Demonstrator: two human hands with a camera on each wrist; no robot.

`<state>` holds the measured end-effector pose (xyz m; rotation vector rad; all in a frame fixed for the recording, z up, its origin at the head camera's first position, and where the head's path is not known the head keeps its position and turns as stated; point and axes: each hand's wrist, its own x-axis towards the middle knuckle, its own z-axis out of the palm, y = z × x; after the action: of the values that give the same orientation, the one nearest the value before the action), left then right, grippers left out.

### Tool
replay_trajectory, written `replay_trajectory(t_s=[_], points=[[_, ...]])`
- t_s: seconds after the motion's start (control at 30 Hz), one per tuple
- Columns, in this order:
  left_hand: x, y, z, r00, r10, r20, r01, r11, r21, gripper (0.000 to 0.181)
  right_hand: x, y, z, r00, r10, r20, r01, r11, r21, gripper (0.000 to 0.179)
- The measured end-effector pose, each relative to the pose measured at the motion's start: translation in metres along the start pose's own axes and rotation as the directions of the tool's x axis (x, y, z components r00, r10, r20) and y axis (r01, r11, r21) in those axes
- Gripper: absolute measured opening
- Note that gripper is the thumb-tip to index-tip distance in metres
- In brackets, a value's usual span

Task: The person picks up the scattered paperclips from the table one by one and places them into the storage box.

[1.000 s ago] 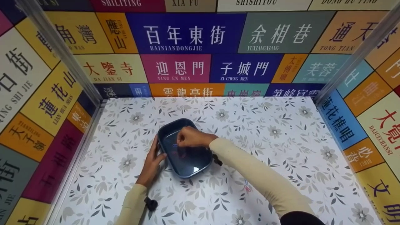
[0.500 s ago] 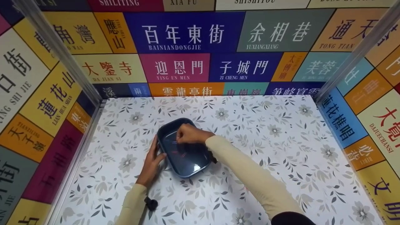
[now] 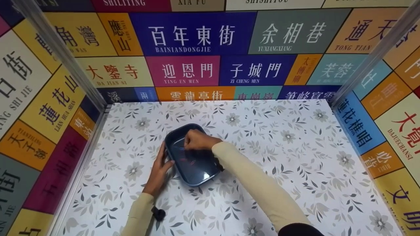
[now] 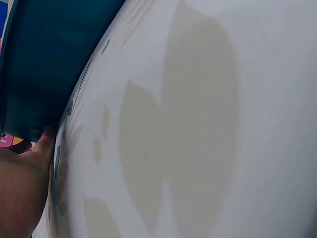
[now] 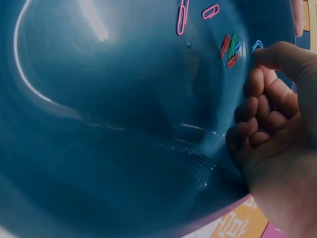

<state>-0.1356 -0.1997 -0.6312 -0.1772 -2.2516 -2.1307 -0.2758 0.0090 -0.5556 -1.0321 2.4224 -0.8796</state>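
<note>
A dark blue rectangular tray (image 3: 197, 172) lies at a slant on the patterned tabletop. Against its left outer wall rests my left hand (image 3: 159, 170), fingers stretched along the side and thumb by the rim. My right hand (image 3: 199, 140) is inside the tray's far part with its fingers curled. In the right wrist view, its thumb and forefinger pinch a blue paper clip (image 5: 257, 45). Beside the fingertips lies a small group of clips, including a red paper clip (image 5: 225, 46) and a green paper clip (image 5: 232, 45). Farther off are a long pink paper clip (image 5: 182, 17) and a shorter pink one (image 5: 211, 11).
White floral paper (image 3: 288, 154) covers the tabletop. Panels printed with large characters enclose it at the back (image 3: 193, 36), left and right. The right sleeve (image 3: 259, 183) crosses the table's right-front part and hides what lies under it.
My right hand and forearm have shifted slightly left and away from me inside the tray. The sleeve now covers the small clips seen on the tabletop earlier. The left hand stays put.
</note>
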Motion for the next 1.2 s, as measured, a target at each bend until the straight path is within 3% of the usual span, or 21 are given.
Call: replay_trajectory(t_s=[0.3, 0.47, 0.73, 1.2], points=[[0.001, 0.0, 0.0, 1.0, 0.001, -0.001, -0.001, 1.0, 0.005, 0.085, 0.002, 0.0, 0.005, 0.997, 0.068, 0.023, -0.066, 0.996, -0.059, 0.01], [0.002, 0.0, 0.001, 1.0, -0.005, 0.0, 0.005, 1.0, -0.001, 0.085, 0.001, 0.0, 0.004, 0.997, 0.079, 0.013, -0.078, 0.996, -0.03, 0.008], [0.0, 0.001, 0.001, 1.0, -0.016, 0.015, 0.016, 1.0, 0.001, 0.085, -0.006, -0.003, -0.005, 0.999, -0.031, -0.005, 0.032, 0.998, 0.059, 0.01], [0.0, 0.001, 0.0, 0.999, -0.032, 0.001, 0.032, 0.999, 0.03, 0.083, -0.035, -0.011, -0.021, 0.99, -0.126, -0.058, 0.132, 0.983, 0.128, 0.005]])
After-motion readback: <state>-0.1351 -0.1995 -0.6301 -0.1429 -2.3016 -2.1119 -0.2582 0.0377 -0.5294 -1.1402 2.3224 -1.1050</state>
